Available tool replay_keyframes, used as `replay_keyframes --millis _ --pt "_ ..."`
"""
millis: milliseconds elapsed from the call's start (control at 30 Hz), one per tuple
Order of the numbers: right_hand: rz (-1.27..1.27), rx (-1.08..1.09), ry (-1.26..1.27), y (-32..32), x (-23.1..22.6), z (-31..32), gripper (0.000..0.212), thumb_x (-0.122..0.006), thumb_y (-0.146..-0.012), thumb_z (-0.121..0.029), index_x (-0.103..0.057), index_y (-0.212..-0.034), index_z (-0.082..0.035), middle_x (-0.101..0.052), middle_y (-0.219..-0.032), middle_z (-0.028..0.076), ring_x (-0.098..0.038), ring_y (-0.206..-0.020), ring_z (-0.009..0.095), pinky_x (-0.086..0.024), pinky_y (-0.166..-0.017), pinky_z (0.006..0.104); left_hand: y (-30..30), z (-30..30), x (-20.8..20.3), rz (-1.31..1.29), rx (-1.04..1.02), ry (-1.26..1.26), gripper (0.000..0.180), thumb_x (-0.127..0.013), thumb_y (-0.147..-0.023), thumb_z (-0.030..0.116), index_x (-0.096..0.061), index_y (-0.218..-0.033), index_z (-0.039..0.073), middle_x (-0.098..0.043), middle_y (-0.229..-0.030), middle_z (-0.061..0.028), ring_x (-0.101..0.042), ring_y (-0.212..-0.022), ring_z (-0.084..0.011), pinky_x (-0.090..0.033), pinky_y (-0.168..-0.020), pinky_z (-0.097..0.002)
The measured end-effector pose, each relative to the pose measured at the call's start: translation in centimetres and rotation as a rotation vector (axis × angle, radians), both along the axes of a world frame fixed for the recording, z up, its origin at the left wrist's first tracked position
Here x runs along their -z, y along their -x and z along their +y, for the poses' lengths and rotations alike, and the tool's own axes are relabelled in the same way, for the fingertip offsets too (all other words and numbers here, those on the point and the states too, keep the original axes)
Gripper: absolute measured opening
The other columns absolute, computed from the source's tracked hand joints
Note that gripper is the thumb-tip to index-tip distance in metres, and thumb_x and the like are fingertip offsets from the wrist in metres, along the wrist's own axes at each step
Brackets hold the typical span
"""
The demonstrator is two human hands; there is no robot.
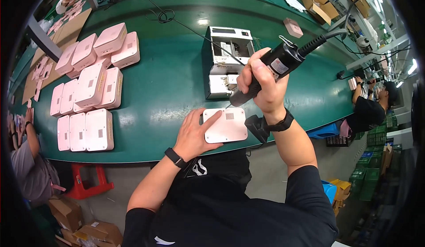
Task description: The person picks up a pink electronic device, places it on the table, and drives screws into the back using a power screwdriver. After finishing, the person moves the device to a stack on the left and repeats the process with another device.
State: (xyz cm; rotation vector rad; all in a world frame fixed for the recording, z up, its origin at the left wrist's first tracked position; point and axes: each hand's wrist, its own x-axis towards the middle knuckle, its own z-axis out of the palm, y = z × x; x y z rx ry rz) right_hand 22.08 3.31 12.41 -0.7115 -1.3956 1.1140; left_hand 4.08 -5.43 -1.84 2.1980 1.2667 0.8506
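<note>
A pale pink plastic case (230, 132) with rounded corners and a small vent grille lies flat at the table's near edge. My left hand (191, 132) holds its left end, the index finger stretched over the top and the thumb along the near edge. In my closed right hand (265, 81) is a black corded electric screwdriver (283, 59), tilted down to the left. Its thin bit reaches the case's far edge, near a corner hole; whether it sits in a screw cannot be made out. Just behind stands a screw feeder (228, 63) with a white top and dark side.
Stacked pink cases (90, 85) fill the table's left side. Another pink part (293, 27) lies at the far right. A thin cable (190, 29) crosses the green table (166, 79). People work at both sides; a red stool (90, 180) stands below left.
</note>
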Motion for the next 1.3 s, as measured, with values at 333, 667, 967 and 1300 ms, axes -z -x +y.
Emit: replay_keyframes --millis 333,667,967,1300 --pt "-0.092 0.004 0.094 0.8 2.6 0.2 0.014 -0.057 -0.092 -0.013 -0.048 -0.092 -0.002 -0.052 -0.061 0.009 -0.05 -0.048 0.017 -0.044 -0.047 0.0321 -0.2 0.0 -0.1 -0.04 -0.01 0.013 0.091 -0.09 -0.056 0.033 -0.055 -0.14 0.023 -0.049 -0.127 -0.0198 -0.049 -0.119 -0.0402 -0.042 -0.104 -0.0498" --pt "-0.036 -0.009 0.111 1.6 2.7 0.7 0.017 -0.058 -0.093 -0.016 -0.047 -0.097 -0.005 -0.05 -0.062 0.007 -0.049 -0.049 0.016 -0.043 -0.047 0.0323 0.5 -0.2 -0.5 -0.03 -0.034 -0.004 0.09 -0.09 -0.056 0.032 -0.055 -0.139 0.022 -0.049 -0.128 -0.02 -0.049 -0.12 -0.0393 -0.043 -0.102 -0.0481" --pt "0.152 0.195 0.004 -4.9 3.7 -3.1 0.017 -0.059 -0.092 -0.013 -0.046 -0.101 -0.007 -0.051 -0.07 0.005 -0.053 -0.058 0.017 -0.048 -0.059 0.0339 6.2 -4.4 -2.1 0.072 -0.147 0.1 0.089 -0.09 -0.06 0.036 -0.054 -0.14 0.02 -0.051 -0.132 -0.0181 -0.052 -0.121 -0.0358 -0.046 -0.1 -0.0444" --pt "0.073 0.388 0.012 -7.6 8.9 -5.9 0.019 -0.061 -0.088 -0.006 -0.046 -0.098 -0.006 -0.054 -0.072 0.007 -0.056 -0.063 0.017 -0.05 -0.065 0.034 9.7 5.2 -1.7 -1.4 -0.005 1.128 0.079 -0.037 -0.099 0.064 -0.028 -0.152 0.006 -0.051 -0.141 -0.017 -0.056 -0.123 -0.0287 -0.049 -0.1 -0.0425"
